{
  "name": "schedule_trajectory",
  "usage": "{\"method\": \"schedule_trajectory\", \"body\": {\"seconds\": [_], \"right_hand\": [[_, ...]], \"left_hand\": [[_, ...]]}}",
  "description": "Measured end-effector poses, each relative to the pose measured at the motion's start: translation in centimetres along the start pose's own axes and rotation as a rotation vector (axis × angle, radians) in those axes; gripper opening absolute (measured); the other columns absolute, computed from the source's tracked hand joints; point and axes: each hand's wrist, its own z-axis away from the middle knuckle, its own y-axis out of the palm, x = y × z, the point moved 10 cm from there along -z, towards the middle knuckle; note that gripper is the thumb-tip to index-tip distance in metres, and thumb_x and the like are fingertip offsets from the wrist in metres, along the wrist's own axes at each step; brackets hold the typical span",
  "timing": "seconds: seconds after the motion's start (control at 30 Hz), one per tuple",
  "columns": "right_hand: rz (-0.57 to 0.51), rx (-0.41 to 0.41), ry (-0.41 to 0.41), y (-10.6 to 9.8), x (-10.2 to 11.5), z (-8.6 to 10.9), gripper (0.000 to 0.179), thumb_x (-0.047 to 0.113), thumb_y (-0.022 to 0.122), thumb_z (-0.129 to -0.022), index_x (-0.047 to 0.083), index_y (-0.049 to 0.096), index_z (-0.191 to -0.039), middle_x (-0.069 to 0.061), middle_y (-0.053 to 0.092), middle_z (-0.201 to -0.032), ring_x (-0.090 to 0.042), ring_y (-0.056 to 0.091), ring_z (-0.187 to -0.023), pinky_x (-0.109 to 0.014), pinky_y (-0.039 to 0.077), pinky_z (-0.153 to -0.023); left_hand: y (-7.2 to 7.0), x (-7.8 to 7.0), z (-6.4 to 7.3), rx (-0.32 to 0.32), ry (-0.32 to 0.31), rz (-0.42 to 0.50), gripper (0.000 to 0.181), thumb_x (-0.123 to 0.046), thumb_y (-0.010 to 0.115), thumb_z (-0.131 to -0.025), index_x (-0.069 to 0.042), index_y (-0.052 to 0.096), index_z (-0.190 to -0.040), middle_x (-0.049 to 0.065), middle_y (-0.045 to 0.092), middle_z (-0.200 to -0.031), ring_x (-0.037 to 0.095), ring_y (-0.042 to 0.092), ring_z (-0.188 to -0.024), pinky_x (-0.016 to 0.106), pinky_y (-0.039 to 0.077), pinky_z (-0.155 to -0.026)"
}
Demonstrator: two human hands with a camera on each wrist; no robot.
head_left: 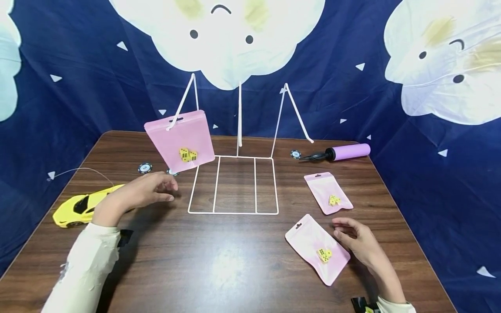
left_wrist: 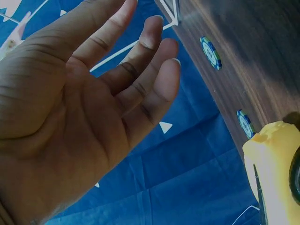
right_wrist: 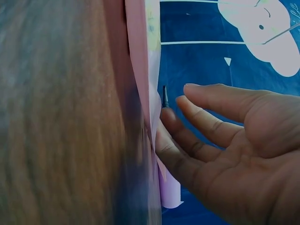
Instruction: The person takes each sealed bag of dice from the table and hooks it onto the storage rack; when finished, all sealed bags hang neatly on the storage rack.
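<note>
A pink pouch with yellow dice on its front hangs by its slot from the left arm of a white wire rack. Below and left of that pouch is my left hand, fingers loosely bent around nothing, with a yellow toy car partly behind the wrist. My right hand hovers at the right edge of a flat pink pouch, its fingers relaxed and holding nothing. Another pink pouch with dice lies just beyond it. In the right wrist view, the fingers are close beside the pouch edge.
A purple hand pump with a black nozzle lies at the back right. Poker chips sit near the back, one beside the pump nozzle. Two more rack arms rise at the centre and right. A blue cloud-print curtain surrounds the table.
</note>
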Motion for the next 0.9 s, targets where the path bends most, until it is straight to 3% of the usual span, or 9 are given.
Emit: {"method": "schedule_trajectory", "body": {"seconds": [0.2,0.63,0.9], "right_hand": [[0.012,0.015,-0.020,0.6,0.0,0.0,0.036,0.000,0.071,-0.102,-0.008,0.065,-0.137,-0.023,0.071,-0.128,-0.018,0.068,-0.105,-0.023,0.053,-0.084],[-0.004,0.026,-0.130,0.9,0.5,-0.4,0.031,-0.012,0.071,-0.096,-0.014,0.066,-0.126,-0.015,0.074,-0.108,-0.007,0.064,-0.091,-0.024,0.053,-0.079],[0.001,0.027,-0.091,1.2,0.4,-0.5,0.025,-0.012,0.068,-0.097,-0.010,0.068,-0.122,-0.011,0.072,-0.104,-0.008,0.062,-0.089,-0.024,0.052,-0.078]], "left_hand": [[0.9,0.1,-0.1,0.041,-0.025,0.013,0.021,-0.009,0.085,-0.093,-0.004,0.071,-0.108,0.008,0.072,-0.103,0.027,0.066,-0.095,0.050,0.054,-0.085],[1.7,-0.7,-0.6,0.060,0.015,0.010,0.021,-0.010,0.085,-0.092,-0.009,0.070,-0.107,0.006,0.066,-0.101,0.024,0.061,-0.092,0.045,0.050,-0.082],[2.3,-0.9,-0.6,0.092,0.026,0.013,0.021,-0.009,0.085,-0.092,-0.008,0.071,-0.108,0.005,0.065,-0.097,0.020,0.060,-0.088,0.041,0.051,-0.079]]}}
